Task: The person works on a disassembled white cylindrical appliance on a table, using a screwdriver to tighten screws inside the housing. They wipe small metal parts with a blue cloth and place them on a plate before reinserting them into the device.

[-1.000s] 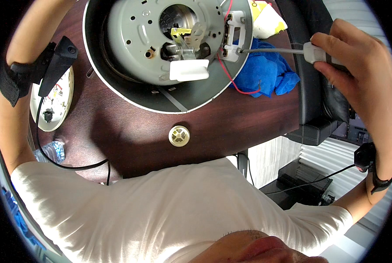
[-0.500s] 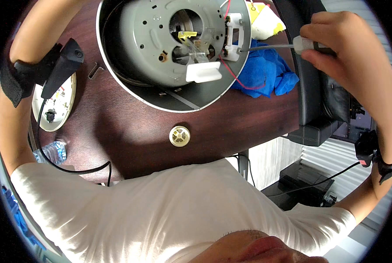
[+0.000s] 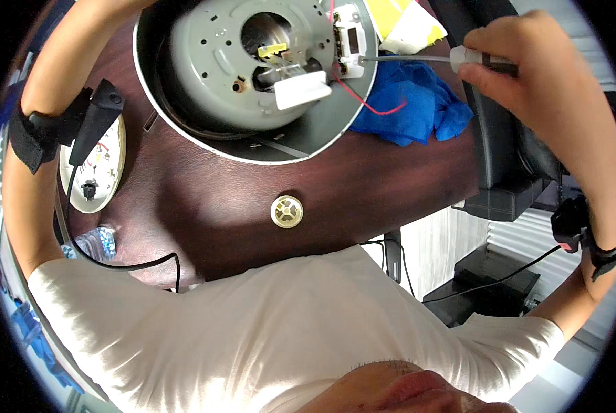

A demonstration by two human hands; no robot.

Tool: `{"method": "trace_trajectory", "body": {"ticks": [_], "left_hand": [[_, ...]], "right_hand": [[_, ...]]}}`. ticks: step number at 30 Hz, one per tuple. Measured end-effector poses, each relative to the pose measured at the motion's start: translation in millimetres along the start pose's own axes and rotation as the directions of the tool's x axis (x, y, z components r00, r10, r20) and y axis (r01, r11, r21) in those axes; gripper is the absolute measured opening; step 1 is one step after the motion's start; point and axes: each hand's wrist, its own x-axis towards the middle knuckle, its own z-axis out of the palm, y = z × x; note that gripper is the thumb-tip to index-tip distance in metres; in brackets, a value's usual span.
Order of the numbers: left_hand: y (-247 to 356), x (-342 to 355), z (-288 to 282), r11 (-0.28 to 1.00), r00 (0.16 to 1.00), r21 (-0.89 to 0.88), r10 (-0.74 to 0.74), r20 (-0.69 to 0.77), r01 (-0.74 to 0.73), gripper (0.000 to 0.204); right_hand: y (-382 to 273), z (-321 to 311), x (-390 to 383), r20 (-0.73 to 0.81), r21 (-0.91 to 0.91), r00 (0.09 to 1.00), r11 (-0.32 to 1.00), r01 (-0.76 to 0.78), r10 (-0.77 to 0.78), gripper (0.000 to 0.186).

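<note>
My right hand (image 3: 528,62) is closed round the handle of a screwdriver (image 3: 463,59). The shaft points left, and its tip meets the lower end of a white plastic part (image 3: 352,41) on the inner wall of a round grey metal housing (image 3: 204,96). The housing lies with its open underside facing me, like a rice cooker's body. Inside it are a white lever tab (image 3: 301,89) and a yellow piece (image 3: 272,50). A loose red wire (image 3: 373,109) hangs over its rim. My left forearm (image 3: 60,76) reaches past the top edge; that hand is out of the picture.
A blue cloth (image 3: 414,103) lies right of the housing, below a yellow and white packet (image 3: 408,27). A small round cap (image 3: 287,211) sits on the brown table. At left are a white dish-shaped part (image 3: 120,155) and a clear bottle (image 3: 100,242). A black armrest (image 3: 497,199) stands at right.
The housing has shifted left and slightly up, now partly covering a small metal clip. My right hand and the screwdriver have moved the same way, the tip staying at the white plastic part.
</note>
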Motion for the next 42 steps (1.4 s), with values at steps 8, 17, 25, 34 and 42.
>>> {"method": "trace_trajectory", "body": {"ticks": [8, 17, 25, 34, 42], "left_hand": [[9.4, 0.8, 8.9, 0.988, 0.994, 0.132, 0.086, -0.067, -0.077, 0.029], [20.5, 2.0, 1.9, 0.994, 0.995, 0.059, 0.095, -0.019, -0.093, 0.029], [10.1, 3.1, -2.8, 0.999, 0.999, -0.034, 0.037, 0.032, -0.036, 0.030], [-11.1, 4.1, 4.3, 0.996, 0.997, -0.041, 0.079, 0.014, -0.078, 0.030], [-4.0, 44.1, -8.3, 0.901, 0.899, -0.184, -0.336, 0.280, 0.394, 0.031]], "right_hand": [[15.9, -14.8, 17.1, 0.284, 0.167, 0.958, 0.983, -0.076, 0.026, 0.023], [17.0, -15.6, 16.4, 0.356, 0.230, 0.931, 0.958, -0.172, 0.082, 0.022], [12.8, -14.5, -1.6, 0.273, 0.236, 0.960, 0.964, -0.120, 0.053, 0.022], [16.0, -6.9, 2.1, 0.252, 0.256, 0.967, 0.962, -0.097, 0.030, 0.022], [17.0, -2.0, 5.8, 0.295, 0.284, 0.954, 0.949, -0.134, 0.046, 0.023]]}}
